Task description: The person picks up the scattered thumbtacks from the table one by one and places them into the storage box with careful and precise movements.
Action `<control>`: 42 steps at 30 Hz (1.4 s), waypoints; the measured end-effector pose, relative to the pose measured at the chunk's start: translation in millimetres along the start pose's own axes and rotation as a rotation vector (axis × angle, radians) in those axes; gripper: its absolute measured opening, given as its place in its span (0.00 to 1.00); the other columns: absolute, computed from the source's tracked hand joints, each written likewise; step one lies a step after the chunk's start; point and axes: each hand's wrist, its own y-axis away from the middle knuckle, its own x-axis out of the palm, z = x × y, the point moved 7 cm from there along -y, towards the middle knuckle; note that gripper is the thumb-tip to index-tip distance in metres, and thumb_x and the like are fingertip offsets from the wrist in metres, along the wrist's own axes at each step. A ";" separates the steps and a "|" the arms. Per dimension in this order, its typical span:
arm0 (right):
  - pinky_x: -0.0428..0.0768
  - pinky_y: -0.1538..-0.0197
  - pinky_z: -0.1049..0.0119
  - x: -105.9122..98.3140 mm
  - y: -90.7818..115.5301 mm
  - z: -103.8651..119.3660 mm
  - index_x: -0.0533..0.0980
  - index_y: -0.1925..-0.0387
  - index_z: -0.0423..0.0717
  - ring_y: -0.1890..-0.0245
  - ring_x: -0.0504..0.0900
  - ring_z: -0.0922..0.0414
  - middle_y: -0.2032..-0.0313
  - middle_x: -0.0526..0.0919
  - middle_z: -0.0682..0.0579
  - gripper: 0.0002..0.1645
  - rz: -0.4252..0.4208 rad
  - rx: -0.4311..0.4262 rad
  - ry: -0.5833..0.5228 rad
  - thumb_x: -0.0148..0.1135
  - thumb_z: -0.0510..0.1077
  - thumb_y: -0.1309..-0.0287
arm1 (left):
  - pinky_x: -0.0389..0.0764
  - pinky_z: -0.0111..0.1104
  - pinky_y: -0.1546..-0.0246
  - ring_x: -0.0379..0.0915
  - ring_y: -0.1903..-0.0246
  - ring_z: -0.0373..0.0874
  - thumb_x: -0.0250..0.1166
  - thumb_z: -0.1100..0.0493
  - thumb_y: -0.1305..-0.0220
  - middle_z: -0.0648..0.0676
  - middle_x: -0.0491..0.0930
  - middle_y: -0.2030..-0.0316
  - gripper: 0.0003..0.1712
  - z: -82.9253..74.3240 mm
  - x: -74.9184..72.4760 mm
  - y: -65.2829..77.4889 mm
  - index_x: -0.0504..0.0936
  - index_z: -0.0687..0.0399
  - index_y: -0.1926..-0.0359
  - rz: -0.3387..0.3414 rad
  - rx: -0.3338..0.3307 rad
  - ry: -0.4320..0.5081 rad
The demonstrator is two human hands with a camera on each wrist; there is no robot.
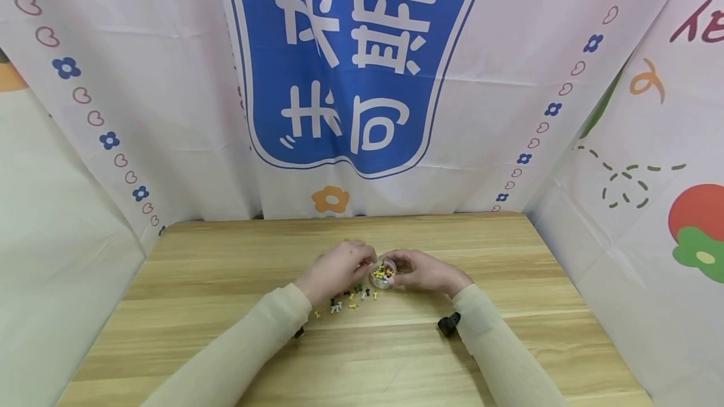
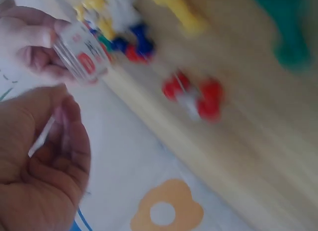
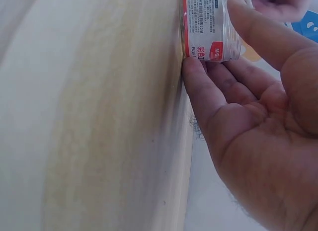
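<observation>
My right hand (image 1: 425, 270) grips a small clear round jar (image 1: 371, 281) by its side, thumb near the rim and fingers round the wall. Its printed label (image 3: 202, 23) faces the right wrist camera. Colourful push pins (image 1: 383, 271) lie inside the jar. Just left of it is my left hand (image 1: 338, 269), with thumb and index fingertips together close to the rim. I cannot tell whether a small pin is between them. Loose push pins in yellow, white, dark blue and green lie on the table below the left hand; red pins (image 2: 211, 99) show in the left wrist view.
The wooden table (image 1: 396, 357) runs back to a hanging printed cloth (image 1: 186, 112), with more cloth at both sides. Dark wrist devices, such as the black one (image 1: 449, 325), sit at the sleeve cuffs.
</observation>
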 end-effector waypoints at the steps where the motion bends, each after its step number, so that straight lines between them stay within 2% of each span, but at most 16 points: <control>1: 0.77 0.13 0.40 0.1 -0.1 -0.3 0.72 0.15 0.38 0.20 0.83 0.40 0.22 0.84 0.38 0.37 0.000 0.002 -0.003 0.72 0.41 0.17 | 0.95 0.43 0.42 0.90 0.49 0.46 0.74 0.61 0.16 0.52 0.94 0.49 0.06 -0.2 1.1 -1.6 0.93 0.54 0.44 -0.013 -0.023 0.025; 5: 0.74 0.11 0.37 -0.4 -0.1 -1.3 0.71 0.14 0.39 0.17 0.79 0.37 0.19 0.81 0.37 0.39 -0.004 0.010 0.002 0.73 0.43 0.17 | 0.95 0.41 0.45 0.90 0.51 0.45 0.75 0.63 0.18 0.54 0.94 0.51 0.07 -0.2 7.1 -8.1 0.93 0.57 0.44 -0.040 -0.107 0.115; 9: 0.72 0.10 0.36 -1.1 -0.3 -3.0 0.69 0.13 0.37 0.15 0.77 0.36 0.17 0.79 0.36 0.40 -0.012 0.016 0.012 0.72 0.42 0.16 | 0.95 0.41 0.45 0.89 0.51 0.45 0.75 0.65 0.19 0.54 0.93 0.50 0.08 -0.7 12.0 -11.7 0.93 0.58 0.44 -0.037 -0.163 0.157; 14: 0.72 0.10 0.37 -0.9 -0.9 -4.5 0.69 0.12 0.37 0.15 0.77 0.35 0.17 0.79 0.35 0.41 -0.013 0.022 0.007 0.72 0.42 0.17 | 0.95 0.43 0.42 0.89 0.49 0.46 0.75 0.65 0.19 0.55 0.93 0.49 0.09 0.9 14.3 -14.3 0.93 0.57 0.43 -0.035 -0.190 0.168; 20: 0.74 0.11 0.37 0.1 -1.3 -3.0 0.71 0.13 0.38 0.18 0.80 0.37 0.19 0.81 0.37 0.39 -0.005 0.009 0.005 0.72 0.41 0.17 | 0.95 0.46 0.41 0.89 0.48 0.48 0.74 0.62 0.17 0.55 0.93 0.48 0.07 6.1 11.4 -12.8 0.93 0.56 0.44 -0.038 -0.189 0.182; 27: 0.78 0.14 0.39 0.0 -0.8 -1.7 0.72 0.15 0.37 0.22 0.84 0.40 0.22 0.85 0.38 0.38 -0.013 0.002 0.009 0.72 0.39 0.18 | 0.94 0.44 0.44 0.87 0.50 0.45 0.75 0.60 0.17 0.53 0.92 0.50 0.07 11.5 4.7 -3.3 0.93 0.54 0.45 0.000 -0.215 0.140; 36: 0.78 0.14 0.38 -1.1 -0.4 -1.7 0.71 0.14 0.36 0.22 0.84 0.40 0.22 0.84 0.37 0.39 -0.019 0.005 0.023 0.72 0.40 0.18 | 0.93 0.42 0.45 0.85 0.52 0.44 0.75 0.62 0.17 0.53 0.91 0.51 0.08 18.3 -0.4 10.4 0.92 0.55 0.43 0.059 -0.172 0.028; 42: 0.77 0.13 0.38 -0.8 -0.5 -1.9 0.71 0.14 0.36 0.21 0.83 0.39 0.22 0.84 0.37 0.39 -0.018 0.004 0.027 0.72 0.40 0.18 | 0.95 0.43 0.45 0.88 0.53 0.46 0.74 0.64 0.18 0.56 0.92 0.52 0.07 21.7 -5.8 23.2 0.92 0.59 0.45 0.104 -0.172 -0.013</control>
